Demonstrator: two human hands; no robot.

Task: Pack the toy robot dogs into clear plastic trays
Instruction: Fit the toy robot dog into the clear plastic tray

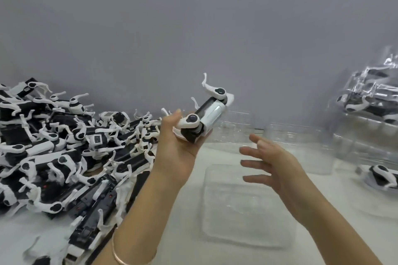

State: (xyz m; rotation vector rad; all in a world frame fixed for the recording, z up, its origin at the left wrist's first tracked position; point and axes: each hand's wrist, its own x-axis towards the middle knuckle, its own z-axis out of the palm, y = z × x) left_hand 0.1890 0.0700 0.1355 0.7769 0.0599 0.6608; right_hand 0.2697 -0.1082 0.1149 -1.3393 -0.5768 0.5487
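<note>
Left hand point(178, 148) grips toy robot dog point(204, 118), long axis tilted up toward far right. Right hand point(273, 163) empty, fingers spread, above clear tray point(247, 221).

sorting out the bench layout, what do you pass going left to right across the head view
pile of toy dogs → left hand holding one toy dog → empty clear tray → right hand, open → stack of packed trays

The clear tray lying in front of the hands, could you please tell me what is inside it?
The clear tray looks empty, with no toy dog in it. The right hand covers its far right corner.
</note>
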